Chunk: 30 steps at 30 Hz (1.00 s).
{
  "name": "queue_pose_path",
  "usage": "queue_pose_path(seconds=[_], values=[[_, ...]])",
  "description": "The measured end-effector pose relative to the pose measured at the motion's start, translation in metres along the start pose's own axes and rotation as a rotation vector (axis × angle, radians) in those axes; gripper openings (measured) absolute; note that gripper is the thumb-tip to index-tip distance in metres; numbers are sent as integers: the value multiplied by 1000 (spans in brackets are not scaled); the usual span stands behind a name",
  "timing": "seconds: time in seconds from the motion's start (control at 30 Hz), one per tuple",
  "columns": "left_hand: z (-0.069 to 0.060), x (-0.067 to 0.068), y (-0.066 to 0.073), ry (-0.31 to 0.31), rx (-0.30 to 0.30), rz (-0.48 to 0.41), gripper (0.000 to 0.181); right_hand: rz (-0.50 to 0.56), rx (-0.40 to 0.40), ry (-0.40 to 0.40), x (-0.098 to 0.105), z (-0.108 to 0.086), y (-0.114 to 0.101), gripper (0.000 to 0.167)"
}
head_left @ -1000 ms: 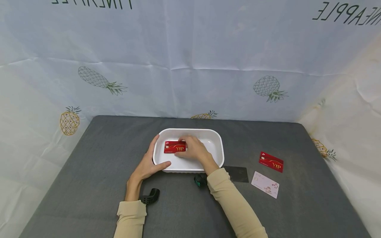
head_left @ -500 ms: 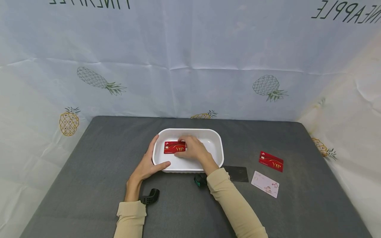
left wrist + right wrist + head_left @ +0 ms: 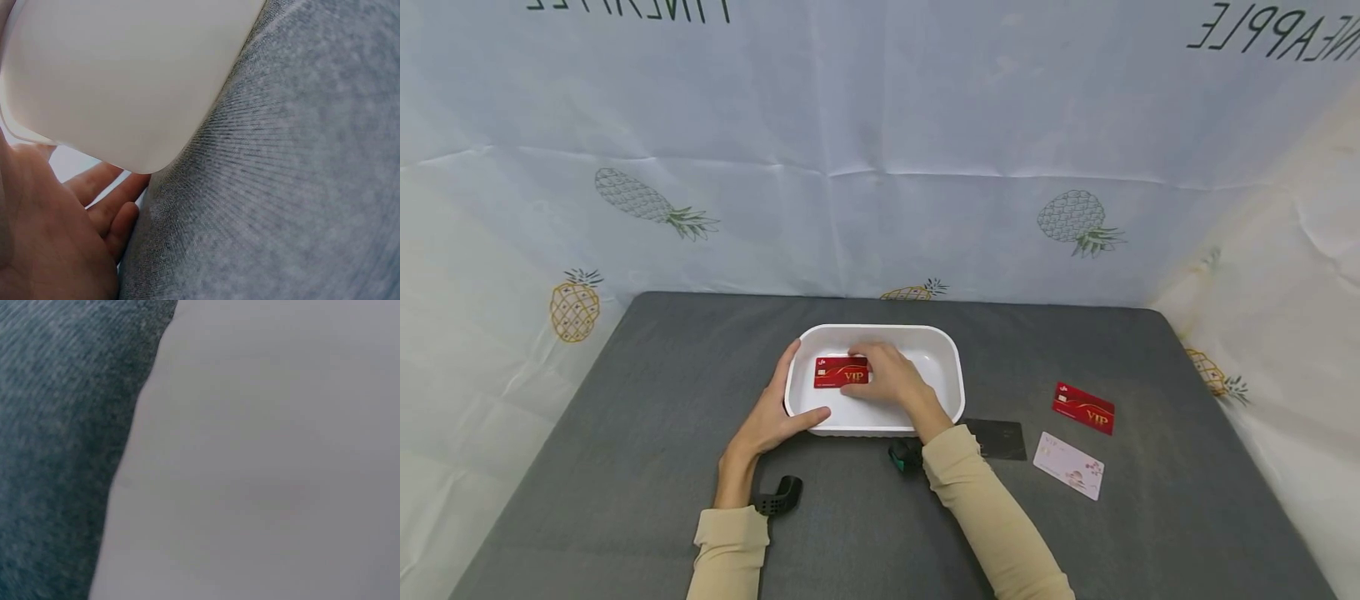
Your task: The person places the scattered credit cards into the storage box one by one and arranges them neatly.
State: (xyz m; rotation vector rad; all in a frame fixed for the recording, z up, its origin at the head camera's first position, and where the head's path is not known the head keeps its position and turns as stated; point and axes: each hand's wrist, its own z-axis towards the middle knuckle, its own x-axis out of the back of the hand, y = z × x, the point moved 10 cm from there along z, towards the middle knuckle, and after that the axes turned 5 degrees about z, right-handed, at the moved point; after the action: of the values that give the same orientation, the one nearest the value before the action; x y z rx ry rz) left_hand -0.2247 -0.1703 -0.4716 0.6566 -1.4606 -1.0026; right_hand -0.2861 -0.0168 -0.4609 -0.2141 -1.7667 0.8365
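A white tray stands on the grey table in the head view. Inside its left half lies a red VIP card. My right hand reaches into the tray and pinches this card's right end, thumb at the near edge and a finger at the far edge. My left hand rests against the tray's left end, its fingers straight along the side and the thumb over the near rim. The left wrist view shows the tray's outer wall beside the fingers. Only blurred tray wall and cloth show in the right wrist view.
Right of the tray lie a black card, partly behind the right sleeve, another red VIP card and a pink card with flowers. A pineapple-print curtain hangs behind the grey tabletop.
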Motion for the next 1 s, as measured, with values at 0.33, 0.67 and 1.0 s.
queue_pose_path(seconds=[0.33, 0.67, 1.0], values=[[0, 0, 1, 5, -10, -2, 110, -5, 15, -4, 3, -2, -1, 65], [0, -1, 0, -3, -7, 5, 110, 32, 163, 16, 16, -6, -17, 61], [0, 0, -1, 0, 6, 11, 111, 116, 285, -4, 32, -17, -38, 62]])
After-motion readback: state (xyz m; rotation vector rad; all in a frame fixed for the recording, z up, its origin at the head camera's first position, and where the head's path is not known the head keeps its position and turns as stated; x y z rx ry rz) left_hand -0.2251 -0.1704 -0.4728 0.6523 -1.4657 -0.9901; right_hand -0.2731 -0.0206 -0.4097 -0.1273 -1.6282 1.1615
